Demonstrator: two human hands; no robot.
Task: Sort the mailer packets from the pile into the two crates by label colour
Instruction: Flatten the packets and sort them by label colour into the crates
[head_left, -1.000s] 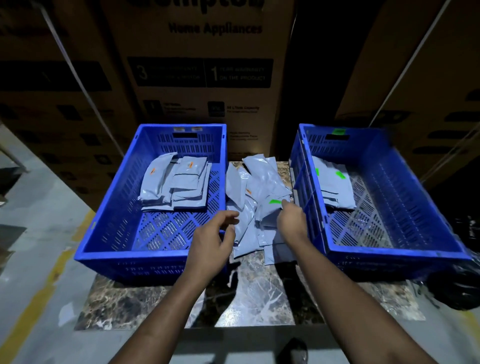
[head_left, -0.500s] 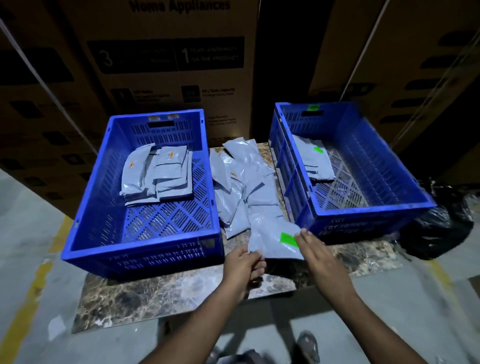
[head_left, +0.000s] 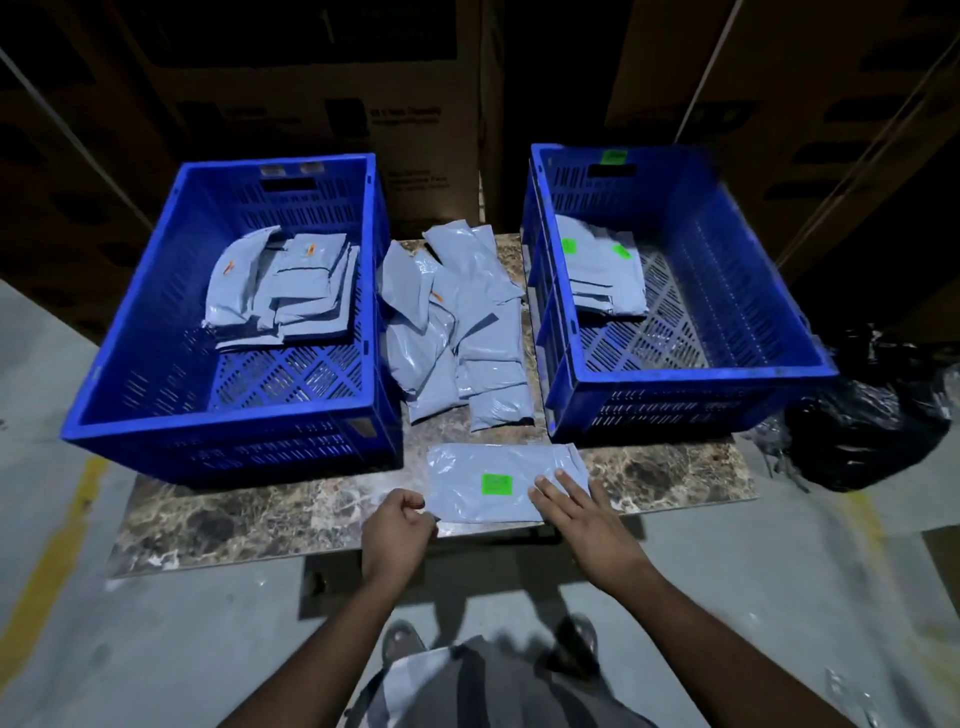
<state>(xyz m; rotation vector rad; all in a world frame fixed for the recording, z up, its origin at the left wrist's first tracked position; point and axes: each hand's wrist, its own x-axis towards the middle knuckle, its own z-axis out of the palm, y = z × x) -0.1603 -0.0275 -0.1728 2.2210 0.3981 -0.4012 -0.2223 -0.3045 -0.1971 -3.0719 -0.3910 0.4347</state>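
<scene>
Marble slab (head_left: 260, 519) bears green-labelled packet (head_left: 498, 483); left hand (head_left: 397, 525) pinches its corner, right hand (head_left: 576, 512) rests flat on it.

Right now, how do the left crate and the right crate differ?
The left crate holds orange-labelled packets; the right crate holds green-labelled packets. The right crate has a green tag on its far rim; the left crate has pale ones. Both are blue, slotted, and partly filled.

Beyond your hands, tall brown cardboard cartons (head_left: 322, 93) wall off the dim room. Beneath them, a brown marble-patterned tabletop (head_left: 234, 519) stands on grey concrete floor (head_left: 130, 649); right, a crumpled black plastic bag (head_left: 872, 415).
</scene>
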